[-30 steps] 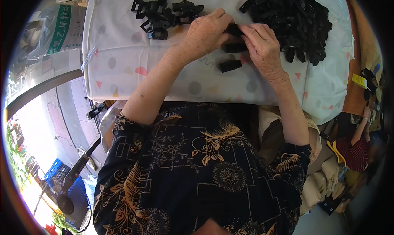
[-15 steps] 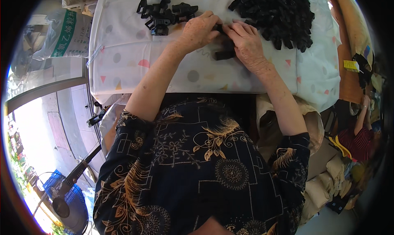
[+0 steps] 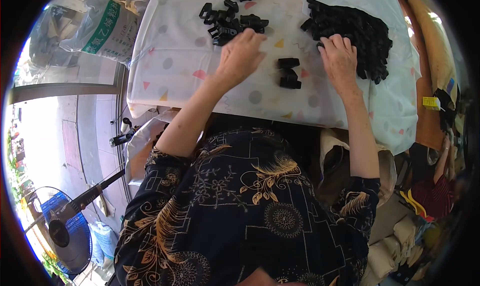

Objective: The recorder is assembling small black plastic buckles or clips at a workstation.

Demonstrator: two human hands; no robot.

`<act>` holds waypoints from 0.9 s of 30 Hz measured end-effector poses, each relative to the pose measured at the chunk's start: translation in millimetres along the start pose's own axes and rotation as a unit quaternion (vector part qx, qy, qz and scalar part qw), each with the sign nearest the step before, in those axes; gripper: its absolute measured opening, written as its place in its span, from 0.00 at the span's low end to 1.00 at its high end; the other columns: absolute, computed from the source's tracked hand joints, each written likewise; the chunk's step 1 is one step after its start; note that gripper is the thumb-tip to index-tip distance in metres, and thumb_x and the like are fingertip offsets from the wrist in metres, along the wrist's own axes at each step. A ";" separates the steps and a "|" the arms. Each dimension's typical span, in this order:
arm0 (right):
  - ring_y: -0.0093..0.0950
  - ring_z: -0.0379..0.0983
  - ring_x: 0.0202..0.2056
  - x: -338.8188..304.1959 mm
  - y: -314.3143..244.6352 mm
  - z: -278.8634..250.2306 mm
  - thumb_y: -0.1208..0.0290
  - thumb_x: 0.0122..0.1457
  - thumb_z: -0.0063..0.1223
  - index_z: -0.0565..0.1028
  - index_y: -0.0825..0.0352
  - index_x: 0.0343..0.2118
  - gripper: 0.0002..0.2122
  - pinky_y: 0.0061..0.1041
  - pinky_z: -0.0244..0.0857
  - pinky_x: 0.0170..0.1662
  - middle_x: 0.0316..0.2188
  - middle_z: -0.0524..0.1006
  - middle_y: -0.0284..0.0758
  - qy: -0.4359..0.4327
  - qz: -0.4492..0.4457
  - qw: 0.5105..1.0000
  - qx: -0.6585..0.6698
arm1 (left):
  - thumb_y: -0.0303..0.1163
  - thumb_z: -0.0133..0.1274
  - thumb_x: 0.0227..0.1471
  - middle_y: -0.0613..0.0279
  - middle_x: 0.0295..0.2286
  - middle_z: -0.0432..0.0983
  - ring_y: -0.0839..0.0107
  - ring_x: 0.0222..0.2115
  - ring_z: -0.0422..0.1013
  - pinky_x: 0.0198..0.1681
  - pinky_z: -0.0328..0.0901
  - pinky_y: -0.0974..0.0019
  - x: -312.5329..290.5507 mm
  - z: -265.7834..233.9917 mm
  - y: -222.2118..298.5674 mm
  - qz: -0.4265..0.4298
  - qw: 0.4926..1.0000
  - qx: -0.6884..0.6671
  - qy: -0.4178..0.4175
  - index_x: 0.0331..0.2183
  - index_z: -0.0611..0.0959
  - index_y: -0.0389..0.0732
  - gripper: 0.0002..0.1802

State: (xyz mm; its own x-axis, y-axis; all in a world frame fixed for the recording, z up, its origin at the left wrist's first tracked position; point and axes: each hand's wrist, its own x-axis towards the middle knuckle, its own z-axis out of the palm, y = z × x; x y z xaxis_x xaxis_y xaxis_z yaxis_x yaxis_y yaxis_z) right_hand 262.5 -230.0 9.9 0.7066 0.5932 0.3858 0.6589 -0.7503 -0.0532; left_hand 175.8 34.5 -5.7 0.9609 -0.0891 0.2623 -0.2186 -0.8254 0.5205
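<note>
By the cluster of black buckles [image 3: 229, 25] at left, cannot tell the grip of the left hand [image 3: 242, 57], curled and blurred; could scatter buckles by brushing them. Between, could knock the two loose black pieces [image 3: 289, 63] askew by a careless sweep. With the right hand [image 3: 340, 60] bent over the near-left edge of the black heap [image 3: 369, 35], cannot tell any pinch; could drag out extras by grasping blindly.
</note>
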 end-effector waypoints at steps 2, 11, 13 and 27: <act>0.31 0.67 0.46 3.0 5.2 -0.4 0.71 0.55 0.60 0.78 0.63 0.41 0.11 0.32 0.60 0.46 0.43 0.73 0.30 -0.043 0.019 0.995 -0.086 | 0.32 0.60 0.48 0.60 0.37 0.71 0.58 0.41 0.72 0.42 0.68 0.53 13.2 -8.9 -13.7 0.011 0.996 0.047 0.069 0.38 0.80 0.42 0.13; 0.31 0.67 0.53 -16.0 12.4 1.0 0.73 0.45 0.67 0.76 0.62 0.36 0.14 0.35 0.58 0.52 0.45 0.75 0.28 0.004 -0.077 0.997 -0.011 | 0.27 0.55 0.47 0.63 0.34 0.71 0.63 0.40 0.69 0.43 0.64 0.56 31.9 11.7 -4.4 0.136 0.978 0.152 0.035 0.28 0.80 0.43 0.02; 0.32 0.67 0.56 -20.3 14.8 2.2 0.74 0.46 0.66 0.76 0.62 0.36 0.14 0.37 0.57 0.54 0.46 0.76 0.28 0.005 -0.080 0.997 0.001 | 0.27 0.56 0.47 0.62 0.34 0.72 0.62 0.40 0.71 0.44 0.67 0.58 34.8 22.0 11.8 0.147 0.986 0.084 0.010 0.29 0.80 0.43 0.03; 0.30 0.69 0.46 -23.2 2.6 -20.5 0.73 0.50 0.64 0.75 0.61 0.48 0.20 0.34 0.59 0.51 0.38 0.76 0.30 -0.033 -0.064 0.997 0.034 | 0.29 0.62 0.46 0.61 0.36 0.70 0.60 0.42 0.71 0.43 0.69 0.58 23.3 25.1 13.4 0.076 0.997 -0.032 0.006 0.41 0.78 0.43 0.17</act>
State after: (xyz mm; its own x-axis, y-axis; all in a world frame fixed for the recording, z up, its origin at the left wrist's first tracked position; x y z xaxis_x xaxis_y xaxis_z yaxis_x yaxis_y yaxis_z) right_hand 242.6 -251.7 19.6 0.6295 0.7026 0.3317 0.7593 -0.6469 -0.0706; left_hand 199.5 7.3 -13.0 0.9140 -0.2040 0.3508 -0.3722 -0.7660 0.5242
